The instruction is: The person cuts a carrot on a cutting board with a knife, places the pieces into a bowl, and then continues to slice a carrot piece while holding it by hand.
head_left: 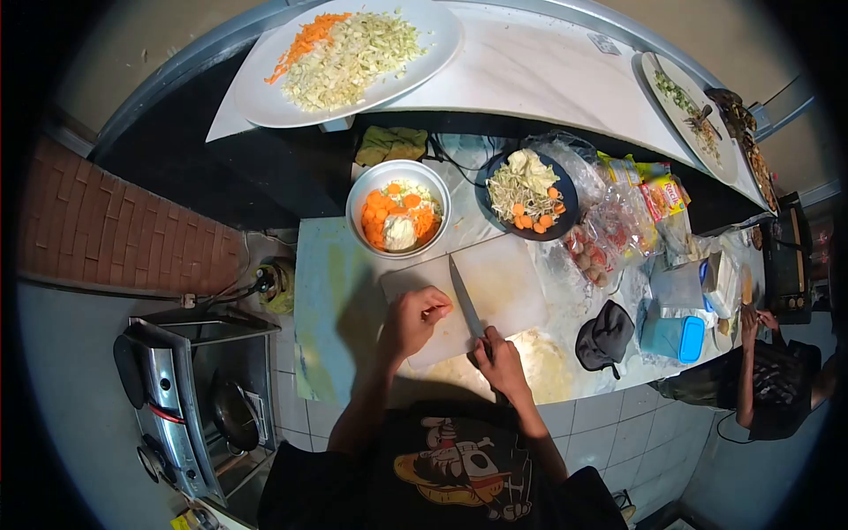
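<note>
In the head view, my right hand (500, 363) grips a kitchen knife (464, 299) by its dark handle. The blade points away from me and lies over a white cutting board (517, 287). My left hand (415, 322) is curled closed above the board's left part, to the left of the blade. Whatever its fingers may hold is too small to make out. Beyond the board stands a metal bowl (356, 190) with sliced carrot (378, 208), shredded vegetables and a pale lump. A dark plate (565, 180) to its right carries bean sprouts (512, 196), carrot slices and pale leaves.
Plastic bags (601, 238), a black cap (605, 337) and a blue-lidded container (676, 338) lie to the right. A raised shelf (530, 44) holds a platter (442, 40) of shredded cabbage and carrot. Another person (768, 389) works at the far right. A stove (168, 389) stands left.
</note>
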Available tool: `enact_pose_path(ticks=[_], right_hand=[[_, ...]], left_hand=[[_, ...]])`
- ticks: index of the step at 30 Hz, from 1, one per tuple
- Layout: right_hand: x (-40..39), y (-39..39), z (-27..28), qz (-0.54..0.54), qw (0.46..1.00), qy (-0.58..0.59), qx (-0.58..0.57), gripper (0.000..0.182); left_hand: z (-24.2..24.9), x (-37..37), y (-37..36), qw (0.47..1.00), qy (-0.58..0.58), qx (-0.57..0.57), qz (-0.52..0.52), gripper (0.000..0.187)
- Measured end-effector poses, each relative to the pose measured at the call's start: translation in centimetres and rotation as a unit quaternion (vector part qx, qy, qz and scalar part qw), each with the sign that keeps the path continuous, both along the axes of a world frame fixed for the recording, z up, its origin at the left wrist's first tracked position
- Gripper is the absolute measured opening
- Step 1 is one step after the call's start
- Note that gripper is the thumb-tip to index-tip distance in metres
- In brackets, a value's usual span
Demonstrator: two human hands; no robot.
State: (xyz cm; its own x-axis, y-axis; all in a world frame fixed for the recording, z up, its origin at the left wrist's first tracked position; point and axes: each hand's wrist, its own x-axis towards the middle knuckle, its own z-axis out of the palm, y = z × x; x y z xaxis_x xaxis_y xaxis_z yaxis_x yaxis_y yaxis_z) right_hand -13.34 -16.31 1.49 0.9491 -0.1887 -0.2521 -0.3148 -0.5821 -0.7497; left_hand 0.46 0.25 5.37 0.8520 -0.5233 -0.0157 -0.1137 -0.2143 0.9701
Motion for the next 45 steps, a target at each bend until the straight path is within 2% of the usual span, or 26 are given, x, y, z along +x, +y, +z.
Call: enact_pose_path(ticks=[1, 2, 3, 5, 6, 7, 8, 13, 15, 18, 25, 29, 31, 35, 37, 38, 41, 45], right_hand=[[0.1, 0.1, -0.2, 0.000, 1.000, 0.002, 0.004, 0.036], [0.1, 0.3, -0.3, -0.020, 0.999, -0.024, 0.004, 0.023], [0.1, 0.5, -0.4, -0.041, 0.998, -0.051, 0.005, 0.019], [0.1, 0.5, -0.4, -0.045, 0.998, -0.040, 0.007, 0.018], [0.0, 0.5, -0.4, -0.051, 0.998, -0.044, 0.014, 0.018], [0.1, 0.4, -0.4, -0.058, 0.997, -0.050, 0.021, 0.018], [0.1, 0.2, 0.0, -0.028, 0.999, 0.025, 0.014, 0.037], [0.3, 0.1, 0.1, -0.031, 0.999, 0.022, 0.020, 0.037], [0.2, 0.0, 0.1, -0.027, 0.999, 0.035, 0.005, 0.037], [0.0, 0.0, -0.3, -0.027, 0.999, 0.021, 0.005, 0.037], [0.2, -0.1, 0.0, -0.022, 0.999, 0.046, 0.007, 0.039], [0.0, 0.0, -0.4, -0.025, 0.999, 0.037, 0.009, 0.039], [0.2, -0.4, -0.7, -0.021, 0.999, 0.040, 0.004, 0.039], [0.3, -0.2, -0.2, -0.017, 1.000, 0.020, 0.014, 0.037], [0.1, -0.1, 0.0, -0.014, 0.999, 0.041, 0.002, 0.036], [-0.4, 0.1, 0.0, -0.016, 0.999, 0.047, 0.004, 0.036], [-0.1, 0.1, -0.3, -0.016, 1.000, 0.017, -0.008, 0.034], [-0.2, 0.2, -0.6, -0.020, 0.999, -0.010, -0.029, 0.033]], left_hand=[[-1.2, -0.2, -0.3, 0.999, 0.004, 0.040, 0.004, 0.009], [-1.7, -0.4, -0.3, 0.997, 0.008, 0.080, 0.007, 0.011], [-2.2, -0.2, -0.1, 0.996, 0.009, 0.085, 0.006, 0.011], [-2.7, 0.9, -0.2, 1.000, 0.009, 0.014, 0.024, 0.015], [-0.8, 1.4, -0.4, 0.998, -0.024, -0.043, 0.030, 0.015], [0.6, 2.3, -0.3, 0.998, -0.025, -0.040, 0.030, 0.015], [1.7, 3.2, -0.1, 0.998, -0.041, -0.035, 0.040, 0.014], [2.4, 8.3, 0.1, 0.991, -0.086, -0.056, 0.085, 0.012], [2.2, 9.3, -0.2, 0.994, -0.009, -0.073, 0.079, 0.017], [2.4, 9.9, -0.3, 0.993, 0.036, -0.094, 0.059, 0.022], [0.0, 14.3, -0.9, 0.988, 0.045, -0.129, 0.076, 0.025], [-0.8, 16.6, -0.5, 0.989, 0.043, -0.096, 0.106, 0.024], [-0.6, 17.2, -0.4, 0.986, 0.115, -0.073, 0.098, 0.024], [-1.7, 17.9, -0.2, 0.991, 0.078, -0.068, 0.084, 0.024], [-2.8, 18.4, -0.1, 0.996, -0.023, 0.012, 0.085, 0.024], [-2.1, 18.2, 0.0, 0.996, 0.033, -0.013, 0.081, 0.025], [-2.1, 18.5, -0.4, 0.996, 0.017, -0.025, 0.083, 0.025], [-1.1, 18.0, -0.3, 0.991, 0.057, -0.081, 0.084, 0.021]])
